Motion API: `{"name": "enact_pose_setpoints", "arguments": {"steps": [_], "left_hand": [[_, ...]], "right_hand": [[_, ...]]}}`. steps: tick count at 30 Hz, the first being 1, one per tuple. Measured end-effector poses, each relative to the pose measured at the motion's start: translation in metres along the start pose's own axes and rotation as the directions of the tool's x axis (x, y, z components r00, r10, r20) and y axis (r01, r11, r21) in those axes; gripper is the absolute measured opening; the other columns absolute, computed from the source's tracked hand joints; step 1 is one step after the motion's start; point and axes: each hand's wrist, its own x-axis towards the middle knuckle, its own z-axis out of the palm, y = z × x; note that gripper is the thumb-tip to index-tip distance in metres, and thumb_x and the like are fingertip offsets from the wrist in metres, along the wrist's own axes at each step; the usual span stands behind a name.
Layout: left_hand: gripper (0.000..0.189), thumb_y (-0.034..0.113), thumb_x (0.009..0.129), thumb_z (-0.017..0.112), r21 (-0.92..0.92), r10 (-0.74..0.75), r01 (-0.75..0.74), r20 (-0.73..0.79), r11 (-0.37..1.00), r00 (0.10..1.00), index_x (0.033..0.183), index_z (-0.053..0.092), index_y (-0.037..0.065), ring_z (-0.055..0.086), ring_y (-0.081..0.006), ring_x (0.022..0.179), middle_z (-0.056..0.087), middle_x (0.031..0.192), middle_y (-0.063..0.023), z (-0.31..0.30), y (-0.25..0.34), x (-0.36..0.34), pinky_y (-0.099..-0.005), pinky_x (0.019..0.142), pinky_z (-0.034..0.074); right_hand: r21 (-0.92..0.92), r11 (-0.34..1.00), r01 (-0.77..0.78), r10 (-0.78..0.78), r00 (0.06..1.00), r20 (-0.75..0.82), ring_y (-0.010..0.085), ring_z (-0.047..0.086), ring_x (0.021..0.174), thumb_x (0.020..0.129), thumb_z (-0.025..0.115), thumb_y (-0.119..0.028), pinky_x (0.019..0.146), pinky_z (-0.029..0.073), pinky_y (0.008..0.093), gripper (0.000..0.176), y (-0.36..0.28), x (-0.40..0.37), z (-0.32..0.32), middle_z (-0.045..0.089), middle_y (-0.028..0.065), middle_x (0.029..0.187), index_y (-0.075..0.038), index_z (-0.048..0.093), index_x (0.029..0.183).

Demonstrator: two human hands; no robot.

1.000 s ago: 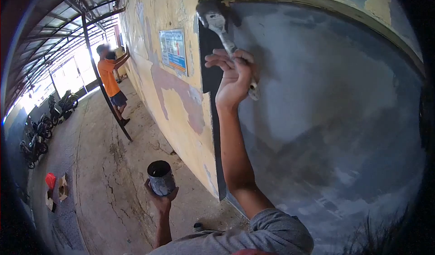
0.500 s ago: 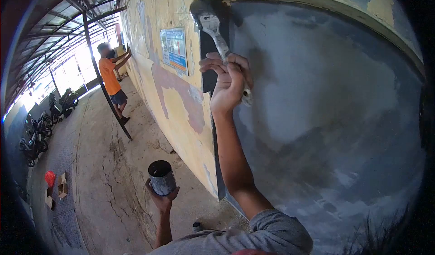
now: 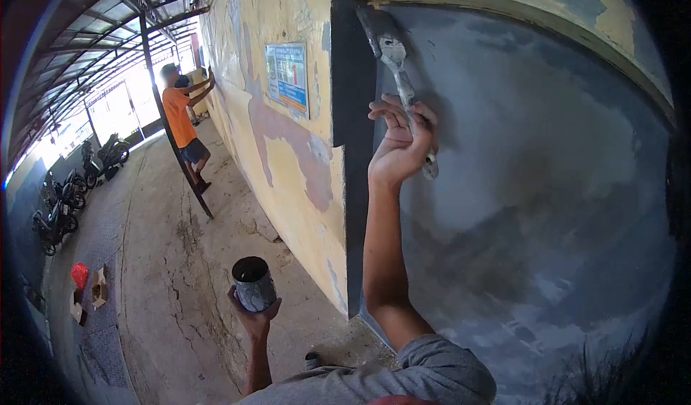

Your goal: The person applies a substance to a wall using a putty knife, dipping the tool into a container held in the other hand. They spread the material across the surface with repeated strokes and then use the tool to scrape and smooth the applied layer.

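Right hand (image 3: 399, 146): raised overhead, fingers curled shut around the handle of a brush (image 3: 394, 58); the handle end is seen protruding below the palm. The brush is held tilted, bristles uppermost and to the left, and these are pressed against the top left corner of a grey panel (image 3: 525, 160), just beside its dark left edge strip (image 3: 351, 117). The panel is shown coated unevenly, with lighter and darker grey patches.

Left hand (image 3: 256, 317): held low and well apart from the right, fingers cupped under and around the base of a can (image 3: 253, 284). The can is kept upright, its mouth open. Its inside is seen as dark; how full it is cannot be told. Its outer wall is smeared with grey.

Surroundings: the panel is set in a yellow wall (image 3: 288, 182) with peeling patches, on which a blue poster (image 3: 291, 77) is fixed. A cracked concrete floor (image 3: 165, 275) lies below. Farther along the wall another person (image 3: 180, 117) in an orange shirt is seen with both hands against it, beside a leaning dark pole (image 3: 175, 138). Motorcycles (image 3: 57, 214) are parked at far left, with a red object (image 3: 79, 275) on the ground near them.
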Motion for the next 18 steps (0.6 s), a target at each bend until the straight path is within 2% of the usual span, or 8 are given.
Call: {"name": "enact_pose_setpoints", "arguments": {"steps": [2, 4, 6, 8, 13, 14, 16, 18], "left_hand": [[0.103, 0.026, 0.052, 0.088, 0.037, -0.006, 0.007, -0.015, 0.999, 1.0, 0.135, 0.03, 0.008, 0.054, -0.0278, 0.109, 0.051, 0.124, -0.0136, 0.0, 0.0, 0.001, -0.0423, 0.094, 0.045], [0.102, 0.024, 0.051, 0.088, -0.04, 0.019, -0.019, -0.012, 0.999, 1.0, 0.134, 0.03, 0.009, 0.054, -0.0271, 0.108, 0.051, 0.123, -0.013, 0.001, -0.006, 0.002, -0.0413, 0.094, 0.045], [0.102, 0.023, 0.051, 0.087, -0.033, -0.006, 0.007, 0.011, 0.999, 1.0, 0.134, 0.03, 0.009, 0.054, -0.0267, 0.109, 0.05, 0.123, -0.0129, -0.001, -0.009, 0.005, -0.0415, 0.094, 0.045], [0.101, 0.022, 0.05, 0.087, -0.028, -0.028, 0.029, 0.033, 0.999, 0.999, 0.133, 0.031, 0.009, 0.053, -0.0263, 0.11, 0.05, 0.123, -0.0129, -0.003, -0.014, 0.008, -0.0418, 0.094, 0.045], [0.101, 0.02, 0.051, 0.087, -0.202, 0.001, 0.007, 0.04, 0.979, 0.999, 0.133, 0.029, 0.01, 0.051, -0.0265, 0.111, 0.049, 0.123, -0.013, 0.001, -0.013, 0.008, -0.0433, 0.093, 0.045], [0.101, 0.02, 0.051, 0.087, -0.203, 0.002, 0.007, 0.043, 0.979, 0.999, 0.133, 0.029, 0.01, 0.051, -0.0265, 0.111, 0.049, 0.123, -0.013, 0.001, -0.011, 0.008, -0.0433, 0.093, 0.045], [0.103, 0.021, 0.051, 0.088, -0.046, 0.004, -0.002, 0.042, 0.999, 0.999, 0.134, 0.029, 0.01, 0.05, -0.0272, 0.113, 0.049, 0.123, -0.0125, -0.001, -0.007, 0.009, -0.044, 0.095, 0.044], [0.103, 0.022, 0.051, 0.088, -0.086, 0.008, -0.002, 0.062, 0.996, 0.998, 0.134, 0.03, 0.01, 0.05, -0.028, 0.113, 0.049, 0.123, -0.0125, 0.001, -0.015, 0.011, -0.0444, 0.095, 0.043]], "right_hand": [[0.06, 0.997, 0.041, -0.045, 0.996, 0.07, 0.0355, 0.065, 0.068, 0.089, 0.038, -0.015, 0.062, 0.052, 0.0394, 0.02, -0.004, -0.002, 0.001, 0.064, 0.0268, 0.088, -0.002, 0.05, 0.1], [0.05, 0.999, 0.019, -0.024, 0.995, 0.099, 0.0356, 0.065, 0.067, 0.089, 0.039, -0.015, 0.062, 0.052, 0.0393, 0.02, -0.002, 0.002, 0.004, 0.064, 0.0268, 0.087, -0.002, 0.05, 0.1], [0.033, 0.999, -0.003, -0.001, 0.992, 0.127, 0.0357, 0.064, 0.067, 0.089, 0.039, -0.014, 0.062, 0.052, 0.0392, 0.019, 0.002, 0.006, 0.004, 0.064, 0.0268, 0.087, -0.002, 0.05, 0.099], [-0.034, 0.998, -0.049, 0.049, 0.999, 0.011, 0.0359, 0.064, 0.067, 0.088, 0.039, -0.014, 0.062, 0.052, 0.0389, 0.02, 0.01, 0.01, -0.003, 0.064, 0.027, 0.087, -0.001, 0.05, 0.099], [-0.073, 0.997, 0.002, -0.001, 1.0, 0.005, 0.0352, 0.063, 0.068, 0.089, 0.039, -0.015, 0.064, 0.052, 0.0386, 0.021, 0.001, 0.01, -0.009, 0.063, 0.028, 0.086, 0.0, 0.047, 0.101], [-0.092, 0.996, 0.021, -0.021, 1.0, 0.002, 0.0349, 0.063, 0.068, 0.089, 0.039, -0.015, 0.064, 0.052, 0.0385, 0.022, 0.002, 0.012, -0.006, 0.063, 0.0282, 0.086, 0.0, 0.047, 0.101], [-0.117, 0.992, 0.044, -0.044, 0.999, -0.005, 0.0346, 0.063, 0.068, 0.089, 0.039, -0.016, 0.064, 0.052, 0.0384, 0.022, 0.006, 0.015, -0.002, 0.063, 0.0285, 0.087, 0.001, 0.046, 0.102], [-0.111, 0.991, -0.077, 0.075, 0.997, -0.021, 0.0345, 0.063, 0.068, 0.088, 0.04, -0.017, 0.064, 0.052, 0.0387, 0.023, 0.011, 0.019, 0.003, 0.062, 0.0286, 0.087, 0.001, 0.046, 0.102]]}}
